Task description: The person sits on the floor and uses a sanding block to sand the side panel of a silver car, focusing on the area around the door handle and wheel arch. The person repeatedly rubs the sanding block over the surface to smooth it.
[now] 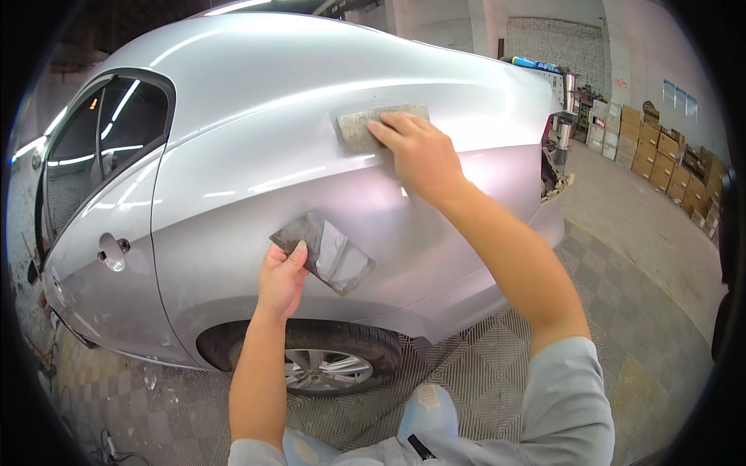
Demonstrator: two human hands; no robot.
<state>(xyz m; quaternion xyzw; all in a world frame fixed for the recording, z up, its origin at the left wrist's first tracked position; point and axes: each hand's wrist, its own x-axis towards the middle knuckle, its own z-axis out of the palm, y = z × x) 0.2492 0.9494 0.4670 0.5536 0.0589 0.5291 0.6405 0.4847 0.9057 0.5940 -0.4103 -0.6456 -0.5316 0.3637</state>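
A silver car's rear side panel fills the middle of the view. My right hand is closed on a flat, rectangular, stained grey-beige scraper, laid against the panel's upper part with the fingers spread over its face. Lower and to the left, my left hand pinches a dark, flat mixing plate by its left corner, the thumb on top. Smooth grey putty covers much of that plate, which is tilted in front of the panel above the wheel arch.
Below the panel is the rear wheel, on a patterned mat floor. The door handle recess lies at left. The car's rear end is partly open, without a visible bumper. Cardboard boxes are stacked far right.
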